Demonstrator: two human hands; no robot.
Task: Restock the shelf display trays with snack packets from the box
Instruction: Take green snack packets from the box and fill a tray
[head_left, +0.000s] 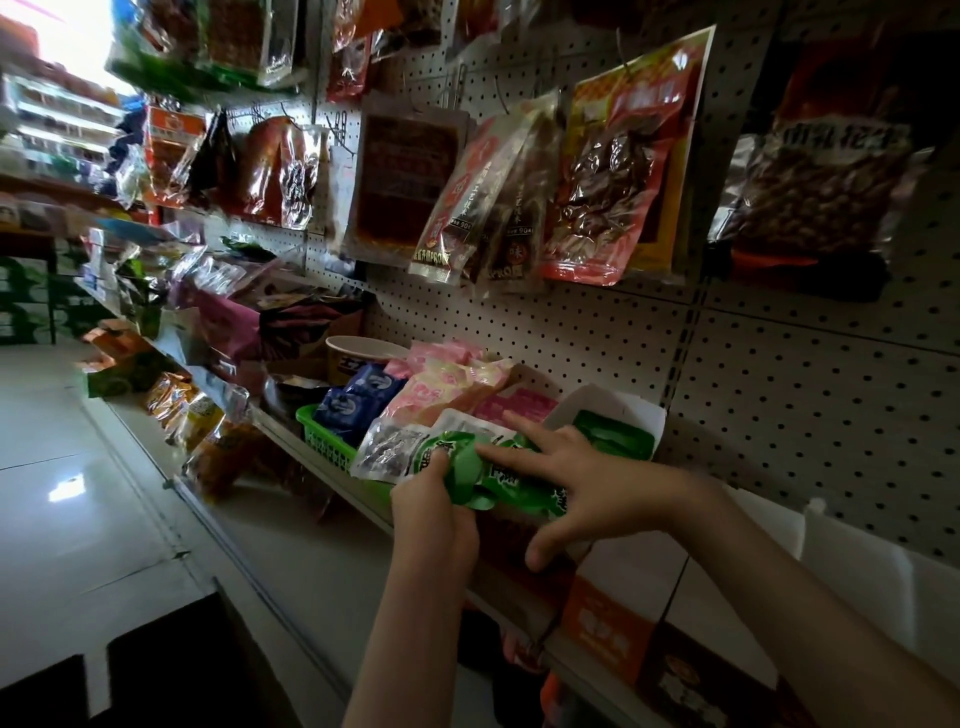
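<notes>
Item: green snack packets (501, 486), over the white display tray (652, 418) on the shelf (363, 496). I judge them light, soft and slippery (crinkly film), best pinched at the seams. My left hand (436, 501) clutches the bunch; my right hand (584, 486) presses it, fingers spread.

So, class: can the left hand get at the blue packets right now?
Probably not yet: the left hand grips the green packets. The blue packets lie uncovered close by, nothing between.
</notes>
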